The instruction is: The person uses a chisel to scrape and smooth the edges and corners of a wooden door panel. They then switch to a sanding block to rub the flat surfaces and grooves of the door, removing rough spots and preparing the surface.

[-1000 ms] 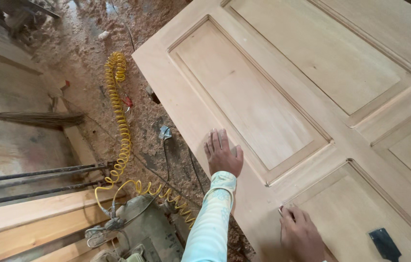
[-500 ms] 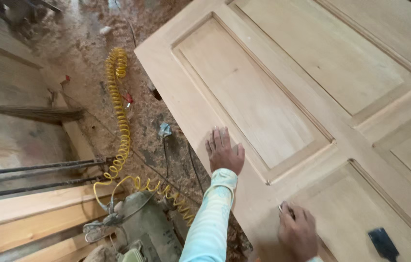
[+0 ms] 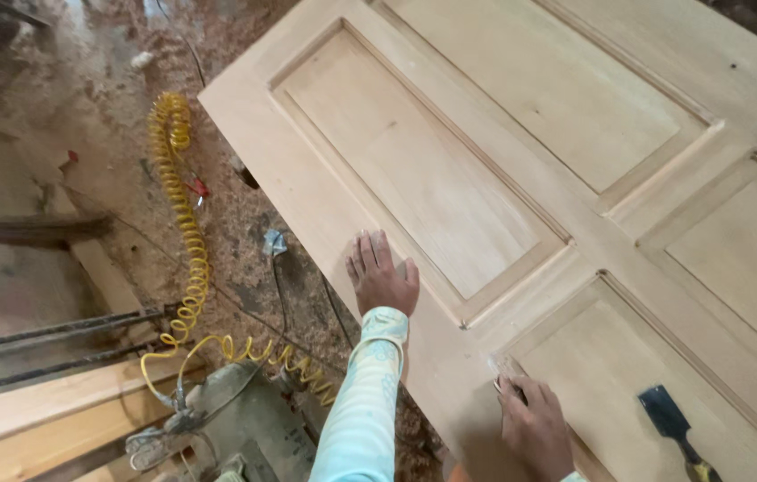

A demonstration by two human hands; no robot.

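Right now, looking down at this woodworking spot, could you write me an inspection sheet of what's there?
Surface: pale unfinished panelled door lying flat, with recessed panels framed by moulding.
Job's things: small tool under the right hand, pressed at a panel corner; too hidden to identify.
Clutter: dark-bladed chisel lying loose on the lower panel, apart from both hands.
Hands: left hand flat, fingers spread, on the door's edge rail; right hand curled over the small tool.
Cables: yellow coiled hose across the floor to a grey machine; thin dark cords run near it.
Surroundings: sawdust-covered floor, timber planks and dark metal rods at the left.
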